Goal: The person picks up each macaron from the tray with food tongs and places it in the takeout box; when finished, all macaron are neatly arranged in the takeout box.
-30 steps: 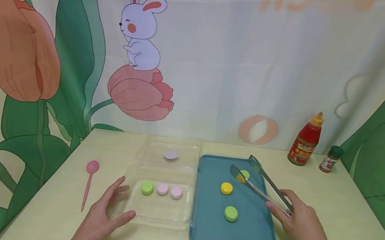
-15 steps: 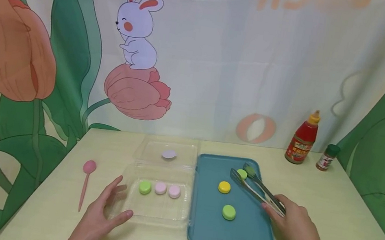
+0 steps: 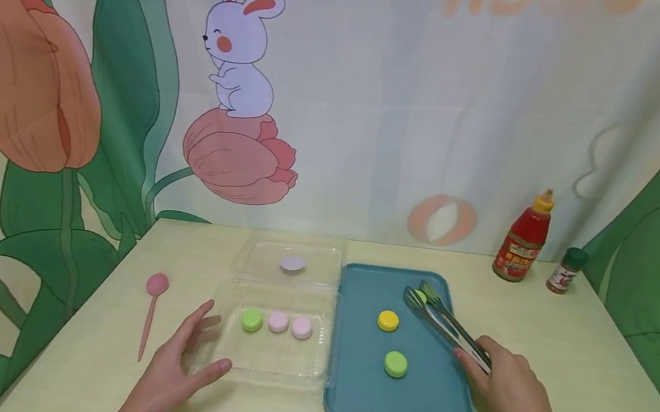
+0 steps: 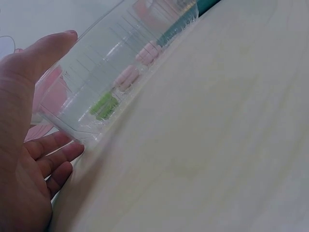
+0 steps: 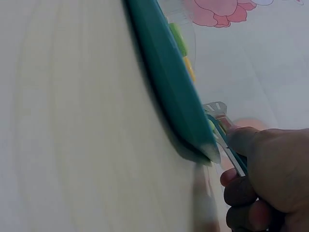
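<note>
My right hand (image 3: 515, 394) grips metal tongs (image 3: 452, 329) over the blue-green tray (image 3: 366, 401). Their two tips stand on either side of a green macaron (image 3: 420, 297) at the tray's far right. A yellow macaron (image 3: 388, 321) and another green macaron (image 3: 396, 364) lie nearer on the tray. My left hand (image 3: 172, 360), fingers spread, is at the left side of a clear plastic box (image 3: 270, 359) whose lid is folded back. In the left wrist view its fingertips are right at the box's corner. A green macaron (image 3: 252, 320) and two pink macarons (image 3: 290, 325) sit in a row inside.
A pink spoon (image 3: 152, 308) lies left of the box. At the back right stand a red sauce bottle (image 3: 521, 240) and a small green-capped jar (image 3: 566, 271). A pale purple oval (image 3: 293, 263) shows at the lid. A printed curtain (image 3: 368, 113) hangs behind the table.
The tongs have come down and drawn their tips closer together, now around the far green macaron. My left hand has stayed by the box.
</note>
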`<state>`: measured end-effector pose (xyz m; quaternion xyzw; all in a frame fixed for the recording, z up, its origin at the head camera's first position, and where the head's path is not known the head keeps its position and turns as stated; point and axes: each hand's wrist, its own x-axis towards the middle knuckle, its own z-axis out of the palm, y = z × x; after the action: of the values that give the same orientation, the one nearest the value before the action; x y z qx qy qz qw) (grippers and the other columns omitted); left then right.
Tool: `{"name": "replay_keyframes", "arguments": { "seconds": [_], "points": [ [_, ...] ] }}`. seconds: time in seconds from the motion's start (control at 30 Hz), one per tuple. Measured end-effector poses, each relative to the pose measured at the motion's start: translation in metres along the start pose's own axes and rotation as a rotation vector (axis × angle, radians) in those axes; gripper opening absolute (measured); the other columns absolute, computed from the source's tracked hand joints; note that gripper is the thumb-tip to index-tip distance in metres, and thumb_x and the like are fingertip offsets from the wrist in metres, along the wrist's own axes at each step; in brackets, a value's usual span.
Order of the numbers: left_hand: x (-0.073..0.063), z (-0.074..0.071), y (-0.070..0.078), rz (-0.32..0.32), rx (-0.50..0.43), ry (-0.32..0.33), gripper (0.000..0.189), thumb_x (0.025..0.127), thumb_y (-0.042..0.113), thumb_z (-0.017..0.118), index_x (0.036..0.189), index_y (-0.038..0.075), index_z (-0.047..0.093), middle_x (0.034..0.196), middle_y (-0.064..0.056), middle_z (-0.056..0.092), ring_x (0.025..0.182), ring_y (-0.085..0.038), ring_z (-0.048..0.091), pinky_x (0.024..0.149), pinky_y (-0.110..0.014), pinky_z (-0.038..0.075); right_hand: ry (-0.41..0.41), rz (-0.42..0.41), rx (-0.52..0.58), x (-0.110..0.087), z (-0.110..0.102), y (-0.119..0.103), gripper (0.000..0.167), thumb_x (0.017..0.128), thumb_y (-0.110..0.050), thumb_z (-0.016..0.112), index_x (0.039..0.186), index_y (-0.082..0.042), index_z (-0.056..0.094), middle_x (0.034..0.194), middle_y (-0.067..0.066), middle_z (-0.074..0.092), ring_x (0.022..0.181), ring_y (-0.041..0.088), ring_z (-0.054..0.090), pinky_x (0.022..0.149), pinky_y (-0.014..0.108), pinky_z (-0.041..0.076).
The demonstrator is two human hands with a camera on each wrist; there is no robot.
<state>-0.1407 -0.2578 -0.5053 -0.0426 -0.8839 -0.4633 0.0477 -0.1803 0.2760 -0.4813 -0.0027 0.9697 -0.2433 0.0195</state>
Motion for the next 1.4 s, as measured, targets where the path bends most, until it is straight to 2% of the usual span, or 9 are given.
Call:
{"name": "replay_keyframes", "arguments": {
  "seconds": [0.13,0.3,0.4,0.53,0.67,0.83,1.0,1.23,1.4],
  "points": [
    [0.000,-0.001,-0.001,0.002,0.002,0.001,0.101,0.096,0.043,0.090,0.176,0.035,0.029,0.165,-0.005,0.058,0.149,-0.029,0.060,0.130,-0.055,0.039,0.013,-0.001,0.011,0.001,0.002,-0.001,0.058,0.110,-0.055,0.065,0.134,-0.003,0.067,0.083,0.002,0.060,0.079,0.022,0.060,0.064,0.037,0.046],
    [0.000,-0.003,-0.003,0.005,-0.006,0.001,0.100,0.095,0.043,0.090,0.175,0.037,0.030,0.165,-0.004,0.058,0.150,-0.028,0.059,0.126,-0.023,0.038,0.035,-0.014,0.035,-0.001,0.003,-0.005,0.055,0.111,-0.054,0.066,0.133,-0.004,0.066,0.081,0.002,0.057,0.079,0.022,0.060,0.063,0.036,0.044],
    [-0.001,-0.004,-0.004,0.012,-0.008,0.005,0.100,0.095,0.042,0.090,0.175,0.037,0.030,0.164,-0.004,0.058,0.149,-0.028,0.060,0.122,-0.015,0.036,0.028,-0.010,0.055,-0.002,0.001,-0.012,0.057,0.110,-0.054,0.066,0.137,-0.003,0.065,0.080,0.002,0.056,0.079,0.021,0.059,0.063,0.035,0.043],
    [-0.001,-0.005,-0.005,0.013,-0.012,0.005,0.100,0.096,0.041,0.090,0.175,0.038,0.030,0.164,-0.004,0.058,0.149,-0.029,0.060,0.129,-0.039,0.042,0.029,-0.019,0.087,-0.004,0.001,-0.023,0.060,0.109,-0.055,0.068,0.141,-0.003,0.063,0.080,0.003,0.055,0.076,0.020,0.057,0.061,0.034,0.043],
    [0.000,-0.002,-0.006,0.026,-0.029,0.006,0.099,0.096,0.039,0.091,0.175,0.038,0.031,0.164,-0.004,0.059,0.148,-0.029,0.060,0.128,-0.063,0.039,0.034,-0.054,0.100,-0.007,-0.002,-0.036,0.056,0.109,-0.054,0.069,0.137,-0.006,0.065,0.078,0.002,0.053,0.072,0.018,0.054,0.059,0.032,0.042],
    [0.001,0.001,-0.007,0.035,-0.029,0.019,0.099,0.095,0.038,0.091,0.174,0.035,0.033,0.162,-0.004,0.060,0.146,-0.029,0.062,0.127,-0.064,0.039,0.032,-0.140,0.112,-0.008,-0.005,-0.059,0.047,0.109,-0.056,0.068,0.125,-0.011,0.068,0.073,-0.001,0.049,0.065,0.016,0.050,0.053,0.027,0.037],
    [0.001,0.001,-0.006,0.024,-0.029,0.016,0.099,0.095,0.040,0.091,0.175,0.034,0.033,0.162,-0.004,0.060,0.147,-0.028,0.061,0.128,-0.062,0.039,0.047,-0.272,0.132,-0.009,-0.003,-0.082,0.030,0.110,-0.047,0.070,0.112,-0.017,0.069,0.070,-0.006,0.051,0.057,0.011,0.047,0.049,0.024,0.035],
    [0.001,0.000,-0.005,0.016,-0.005,0.021,0.100,0.094,0.041,0.091,0.175,0.032,0.032,0.162,-0.003,0.061,0.146,-0.026,0.062,0.129,-0.046,0.043,0.018,-0.488,0.152,-0.011,0.007,-0.121,0.025,0.110,-0.047,0.070,0.105,-0.023,0.067,0.072,-0.014,0.052,0.059,0.002,0.046,0.052,0.023,0.038],
    [0.002,0.001,-0.006,0.017,-0.014,0.022,0.100,0.094,0.041,0.091,0.175,0.031,0.033,0.162,-0.006,0.061,0.146,-0.030,0.062,0.128,-0.060,0.041,-0.049,-0.575,0.124,-0.013,0.016,-0.146,0.029,0.111,-0.052,0.066,0.098,-0.027,0.061,0.067,-0.016,0.045,0.056,0.000,0.039,0.049,0.022,0.032]
  ]
}}
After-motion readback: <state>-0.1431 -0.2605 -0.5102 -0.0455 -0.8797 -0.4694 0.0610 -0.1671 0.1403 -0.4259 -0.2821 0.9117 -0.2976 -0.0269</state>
